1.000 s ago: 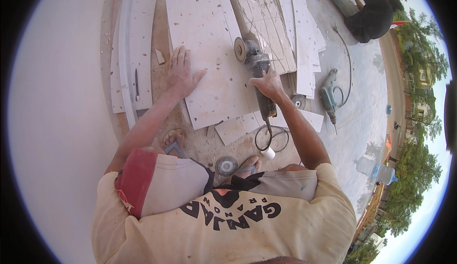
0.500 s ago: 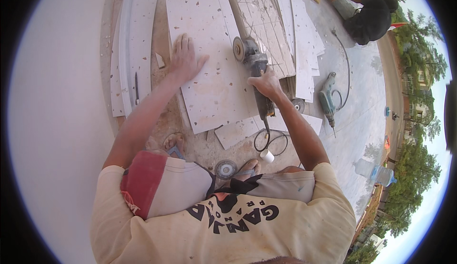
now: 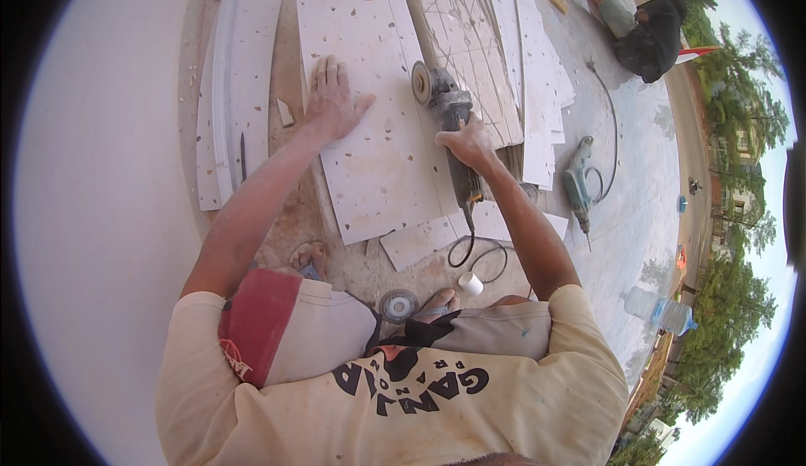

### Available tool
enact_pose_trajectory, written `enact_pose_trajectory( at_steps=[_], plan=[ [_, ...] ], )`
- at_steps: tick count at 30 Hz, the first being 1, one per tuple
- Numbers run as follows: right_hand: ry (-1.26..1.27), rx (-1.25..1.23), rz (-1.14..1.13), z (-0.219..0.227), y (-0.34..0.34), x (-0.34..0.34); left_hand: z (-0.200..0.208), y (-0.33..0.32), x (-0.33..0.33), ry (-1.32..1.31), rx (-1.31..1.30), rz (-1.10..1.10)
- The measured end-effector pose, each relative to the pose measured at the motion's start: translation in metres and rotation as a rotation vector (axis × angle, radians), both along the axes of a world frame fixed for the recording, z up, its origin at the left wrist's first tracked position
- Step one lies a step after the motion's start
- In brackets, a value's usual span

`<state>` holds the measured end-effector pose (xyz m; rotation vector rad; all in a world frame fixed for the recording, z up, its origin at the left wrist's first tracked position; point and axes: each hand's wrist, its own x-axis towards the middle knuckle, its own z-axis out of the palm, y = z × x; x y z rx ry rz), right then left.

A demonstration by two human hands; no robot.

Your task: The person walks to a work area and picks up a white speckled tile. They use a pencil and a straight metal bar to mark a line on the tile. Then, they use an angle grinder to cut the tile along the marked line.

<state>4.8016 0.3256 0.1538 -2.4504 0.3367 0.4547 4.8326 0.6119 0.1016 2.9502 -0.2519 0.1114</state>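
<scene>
My left hand [image 3: 334, 103] lies flat with its fingers spread on a white speckled tile [image 3: 369, 172]. In my right hand [image 3: 474, 143] is an angle grinder [image 3: 457, 126], gripped round its dark body. The grinder's round disc [image 3: 421, 83] is at the tile's right side, near a line running along that edge; whether it touches the tile I cannot tell. Beside the grinder, to the right, lies a thick pale slab [image 3: 470, 54] scored with crossing lines. The grinder's black cord [image 3: 472, 235] trails down toward my feet.
A drill [image 3: 578, 179] with a cable lies at right. Stacked tiles [image 3: 537, 88] stand beyond the slab; a long metal bar [image 3: 223, 88] and a pencil-like stick [image 3: 243, 157] lie left. Near my feet are a loose disc [image 3: 399, 306] and white cup [image 3: 470, 283]. Another person [image 3: 646, 38] crouches far right.
The tile, slab and drill sit slightly lower in the picture as the view shifts. Both hands keep their places on the tile and grinder. The other person's posture has changed slightly.
</scene>
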Motion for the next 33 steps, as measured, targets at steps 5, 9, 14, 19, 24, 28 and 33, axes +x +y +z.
enact_pose_trajectory(
  at_steps=[5, 9, 14, 19, 24, 28, 33],
  plan=[
    [-0.014, 0.001, 0.005, -0.003, 0.002, 0.008, -0.006, 0.001, 0.001, -0.037, -0.011, -0.005],
    [0.028, -0.026, 0.01, -0.003, 0.002, 0.014, -0.006, 0.002, 0.0, -0.038, -0.031, -0.019],
    [0.027, -0.033, 0.008, -0.003, 0.004, 0.019, -0.006, 0.002, 0.001, -0.026, -0.03, -0.015],
    [0.048, -0.022, -0.002, 0.007, 0.01, 0.024, -0.004, 0.003, 0.001, -0.018, -0.024, -0.018],
    [-0.005, -0.004, -0.007, 0.0, 0.01, 0.031, -0.003, 0.001, 0.0, -0.052, -0.06, -0.019],
    [-0.027, -0.016, -0.023, -0.005, 0.011, 0.037, 0.0, 0.001, 0.002, 0.029, -0.009, -0.008],
    [-0.014, -0.013, -0.021, 0.0, 0.016, 0.043, 0.001, 0.002, 0.0, 0.02, -0.01, -0.011]
  ],
)
